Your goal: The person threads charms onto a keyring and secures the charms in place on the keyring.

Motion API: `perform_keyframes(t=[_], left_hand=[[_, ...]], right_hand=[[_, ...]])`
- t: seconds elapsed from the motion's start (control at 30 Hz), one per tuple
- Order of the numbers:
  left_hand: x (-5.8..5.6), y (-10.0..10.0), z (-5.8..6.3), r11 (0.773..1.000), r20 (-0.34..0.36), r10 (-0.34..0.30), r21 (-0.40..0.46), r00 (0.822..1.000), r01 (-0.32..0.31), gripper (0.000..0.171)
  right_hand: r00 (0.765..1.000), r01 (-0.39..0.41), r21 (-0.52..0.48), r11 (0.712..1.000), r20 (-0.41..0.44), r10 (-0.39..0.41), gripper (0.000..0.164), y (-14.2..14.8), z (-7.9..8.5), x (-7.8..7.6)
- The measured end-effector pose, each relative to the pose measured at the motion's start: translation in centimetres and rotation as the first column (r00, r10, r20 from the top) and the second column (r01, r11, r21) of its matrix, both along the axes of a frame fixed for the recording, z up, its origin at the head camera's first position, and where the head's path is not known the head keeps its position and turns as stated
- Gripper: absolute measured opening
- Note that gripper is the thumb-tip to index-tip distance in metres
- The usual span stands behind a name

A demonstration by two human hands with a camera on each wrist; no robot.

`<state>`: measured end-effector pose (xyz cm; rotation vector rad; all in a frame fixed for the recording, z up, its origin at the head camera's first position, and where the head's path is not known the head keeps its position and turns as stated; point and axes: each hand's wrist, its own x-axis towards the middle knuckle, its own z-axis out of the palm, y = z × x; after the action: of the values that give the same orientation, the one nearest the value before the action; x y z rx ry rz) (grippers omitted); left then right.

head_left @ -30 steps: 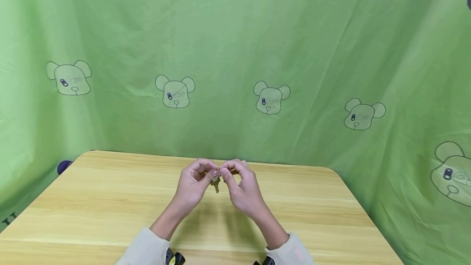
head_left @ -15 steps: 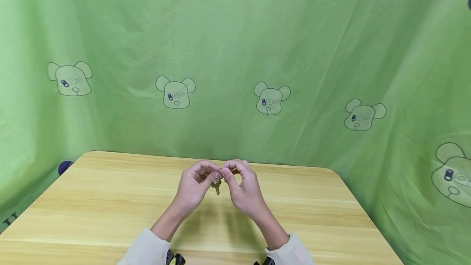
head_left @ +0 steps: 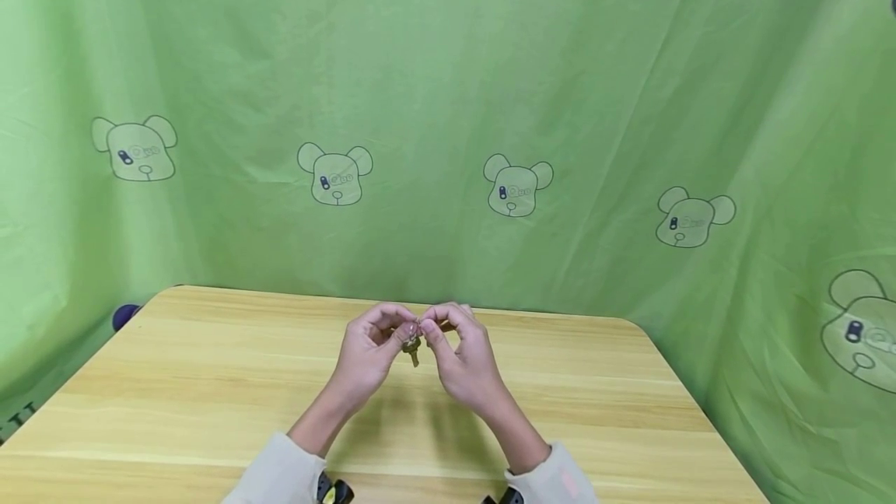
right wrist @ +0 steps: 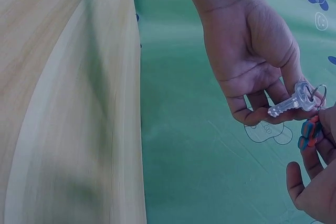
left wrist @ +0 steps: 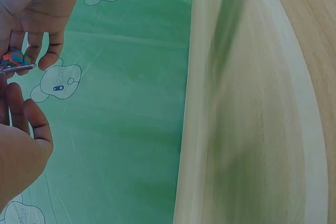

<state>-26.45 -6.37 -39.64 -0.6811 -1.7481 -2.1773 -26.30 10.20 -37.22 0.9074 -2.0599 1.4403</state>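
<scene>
My left hand and right hand meet fingertip to fingertip above the table. Thumb and fingers of the left pinch a metal key by its head, and its toothed blade points down. A thin split key ring passes through the key head, and the right hand's fingertips pinch it. Hanging from the ring, a small orange and blue charm lies against the right fingers. In the left wrist view the key appears edge-on beside the charm. Fingertips partly hide the ring in the head view.
A light wooden table with rounded far corners lies below the hands. Behind it hangs a green curtain printed with bear heads. Black wrist straps show at the light sleeves.
Both hands stay nearly in place, their fingertips shifting only slightly. The hanging key rocks a little, dipping and then rising again.
</scene>
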Motion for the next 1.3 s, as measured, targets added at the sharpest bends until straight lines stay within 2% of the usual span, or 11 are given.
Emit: perform_keyframes(t=[0.43,0.77,0.97,1.3], left_hand=[[-0.12,-0.16,-0.06,1.0,-0.009,-0.016,0.01,1.0,0.016,0.016],[-0.41,-0.18,-0.5,1.0,-0.032,-0.024,0.014,0.999,0.024,0.017],[-0.28,-0.2,-0.42,1.0,-0.012,-0.014,0.004,1.0,0.014,0.016],[-0.31,-0.4,-0.29,1.0,0.01,-0.001,0.007,1.0,0.001,0.016]], right_hand=[[1.0,-0.005,-0.011,1.0,0.005,0.005,0.006,-0.14,-0.29,-0.14],[0.997,0.015,-0.044,0.999,0.081,-0.012,0.006,-0.48,-0.45,0.14],[0.995,0.017,-0.052,0.999,0.095,-0.012,0.006,-0.49,-0.5,0.15],[0.995,0.038,0.014,0.999,0.095,-0.039,0.008,-0.16,0.04,0.06]])
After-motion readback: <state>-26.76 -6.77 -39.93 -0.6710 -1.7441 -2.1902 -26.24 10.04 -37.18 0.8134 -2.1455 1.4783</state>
